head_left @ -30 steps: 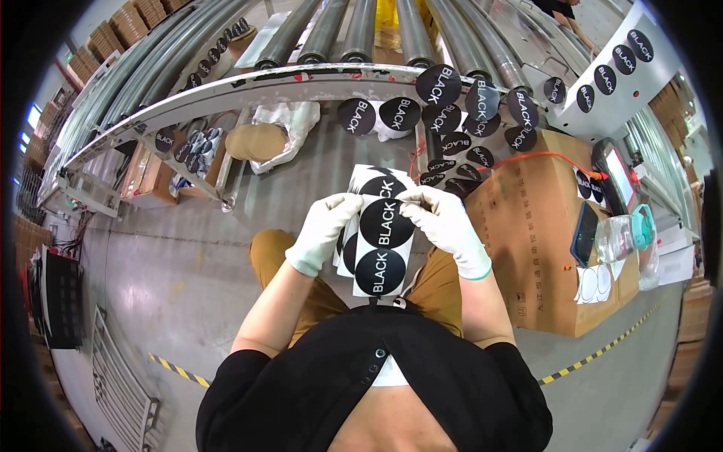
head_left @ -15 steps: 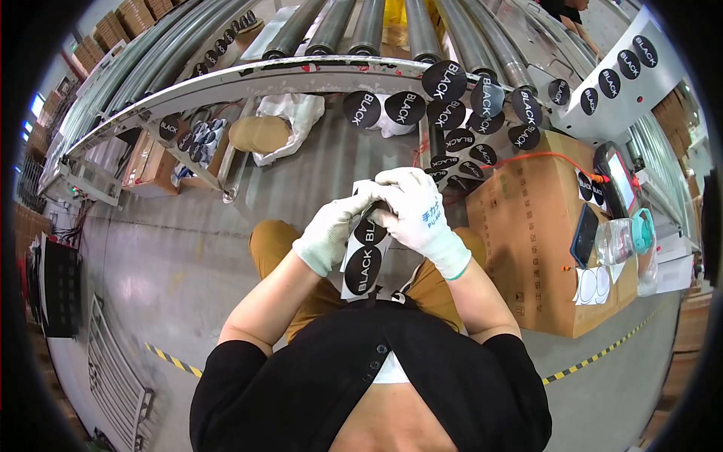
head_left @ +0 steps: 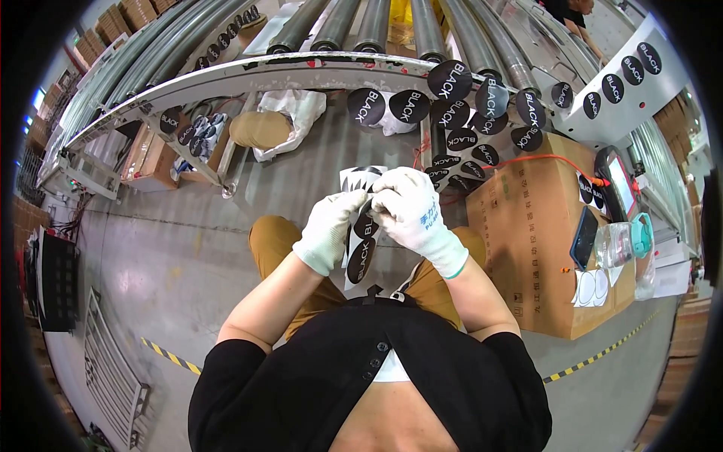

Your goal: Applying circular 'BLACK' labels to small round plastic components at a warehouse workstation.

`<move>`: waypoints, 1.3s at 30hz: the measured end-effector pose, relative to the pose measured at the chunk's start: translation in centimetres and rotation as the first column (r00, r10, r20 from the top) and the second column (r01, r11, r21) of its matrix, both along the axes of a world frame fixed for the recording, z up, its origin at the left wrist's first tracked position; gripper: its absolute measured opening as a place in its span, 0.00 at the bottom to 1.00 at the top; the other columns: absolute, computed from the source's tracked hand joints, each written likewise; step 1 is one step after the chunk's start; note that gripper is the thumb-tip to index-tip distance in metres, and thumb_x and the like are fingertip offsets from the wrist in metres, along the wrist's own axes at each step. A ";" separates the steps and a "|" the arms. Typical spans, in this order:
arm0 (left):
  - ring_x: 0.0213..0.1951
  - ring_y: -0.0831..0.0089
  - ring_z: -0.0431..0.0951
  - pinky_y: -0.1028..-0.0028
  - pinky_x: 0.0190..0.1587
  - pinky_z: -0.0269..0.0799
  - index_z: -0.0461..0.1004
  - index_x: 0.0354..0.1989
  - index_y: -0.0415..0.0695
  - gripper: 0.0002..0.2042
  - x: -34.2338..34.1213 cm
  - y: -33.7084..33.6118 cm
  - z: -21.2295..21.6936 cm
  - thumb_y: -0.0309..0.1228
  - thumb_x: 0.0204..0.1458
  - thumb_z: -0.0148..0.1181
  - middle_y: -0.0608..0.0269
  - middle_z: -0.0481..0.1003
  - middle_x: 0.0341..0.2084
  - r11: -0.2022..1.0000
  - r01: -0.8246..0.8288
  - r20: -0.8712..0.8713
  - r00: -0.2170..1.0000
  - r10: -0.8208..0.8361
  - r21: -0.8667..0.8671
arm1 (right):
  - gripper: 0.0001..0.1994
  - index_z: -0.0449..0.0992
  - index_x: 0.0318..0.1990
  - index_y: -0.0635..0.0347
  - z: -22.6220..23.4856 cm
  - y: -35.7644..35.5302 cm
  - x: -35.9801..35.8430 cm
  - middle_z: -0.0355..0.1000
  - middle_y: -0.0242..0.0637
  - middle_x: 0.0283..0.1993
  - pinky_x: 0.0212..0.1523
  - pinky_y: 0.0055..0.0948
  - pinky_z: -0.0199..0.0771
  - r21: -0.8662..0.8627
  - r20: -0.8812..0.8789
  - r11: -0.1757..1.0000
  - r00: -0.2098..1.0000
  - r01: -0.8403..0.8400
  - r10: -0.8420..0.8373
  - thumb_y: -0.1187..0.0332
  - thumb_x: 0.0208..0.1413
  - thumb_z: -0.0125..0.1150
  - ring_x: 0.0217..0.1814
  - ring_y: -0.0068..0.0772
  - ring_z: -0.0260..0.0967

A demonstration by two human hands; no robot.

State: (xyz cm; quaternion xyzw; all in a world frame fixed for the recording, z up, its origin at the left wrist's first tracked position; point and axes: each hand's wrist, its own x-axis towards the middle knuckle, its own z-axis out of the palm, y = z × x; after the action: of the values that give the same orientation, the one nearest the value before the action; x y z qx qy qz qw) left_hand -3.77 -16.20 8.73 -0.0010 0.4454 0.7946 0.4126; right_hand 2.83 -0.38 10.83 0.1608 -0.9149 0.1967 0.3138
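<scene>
In front of my body, a strip of round black stickers on white backing hangs down between my hands. Its upper part stands out above my fingers, slightly curled. My left hand, in a white glove, is closed with thumb and fingertips pinching the strip's left edge. My right hand, gloved the same way, has its bent fingers closed on the strip from the right. The two hands' fingertips nearly meet, and the gloves hide part of the strip.
Ahead runs a roller conveyor, its white rail and right end carrying many round black stickers. On my right, a large cardboard box bears a phone, a clear bottle and a handheld device. Another person is at far right.
More of the strip now shows above my hands, and its hanging part has turned to look narrower. My left fingertips have moved slightly down and away from the right hand's knuckles.
</scene>
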 end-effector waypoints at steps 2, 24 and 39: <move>0.30 0.77 0.75 0.77 0.35 0.71 0.74 0.35 0.37 0.09 -0.1 -0.1 0.7 0.31 0.51 0.60 0.62 0.76 0.29 0.999 -0.026 -0.021 0.999 0.027 0.024 | 0.13 0.72 0.33 0.52 -0.2 -0.2 0.1 0.69 0.28 0.41 0.49 0.38 0.62 -0.046 -0.004 0.999 1.000 0.024 -0.025 0.71 0.35 0.64 0.47 0.37 0.65; 0.31 0.78 0.75 0.78 0.35 0.72 0.74 0.39 0.36 0.11 -0.1 -0.6 -0.2 0.32 0.54 0.57 0.62 0.76 0.31 0.998 -0.048 -0.036 0.998 0.049 0.047 | 0.11 0.72 0.30 0.54 0.7 -0.7 -0.1 0.71 0.29 0.39 0.45 0.35 0.66 -0.066 -0.044 0.998 0.999 -0.020 0.017 0.72 0.35 0.65 0.44 0.35 0.68; 0.29 0.84 0.71 0.82 0.34 0.68 0.74 0.35 0.37 0.09 0.3 -0.3 0.0 0.31 0.53 0.57 0.67 0.75 0.29 0.991 -0.109 -0.227 0.970 0.088 -0.083 | 0.11 0.72 0.26 0.55 0.5 -0.4 -0.9 0.71 0.29 0.37 0.46 0.34 0.66 -0.011 -0.064 0.995 0.993 -0.103 0.102 0.75 0.32 0.65 0.43 0.35 0.68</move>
State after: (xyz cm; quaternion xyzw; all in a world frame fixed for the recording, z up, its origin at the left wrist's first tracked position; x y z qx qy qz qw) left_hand -3.52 -16.50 8.72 0.0462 0.5256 0.7871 0.3195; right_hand 1.92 -0.81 11.37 0.2116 -0.8936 0.2136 0.3334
